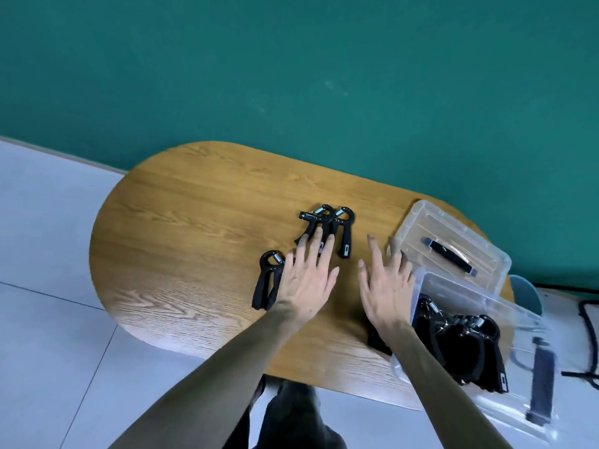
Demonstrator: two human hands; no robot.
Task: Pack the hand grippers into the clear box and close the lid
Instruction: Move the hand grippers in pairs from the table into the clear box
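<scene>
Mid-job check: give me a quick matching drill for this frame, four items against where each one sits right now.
Items
1. lone hand gripper
2. pair of hand grippers
3. clear box
4. lidded box with black handle

Places
A. far right of the table, by the green wall
B. under the left hand's fingertips
C. near right edge, grippers already inside
D. just left of the left hand

Pairs: 1-D, 2-B, 3-C, 4-A

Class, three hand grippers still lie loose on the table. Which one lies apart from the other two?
The hand gripper nearest the table's left end, beside the left hand. The other two overlap farther back, under that hand's fingertips.
</scene>
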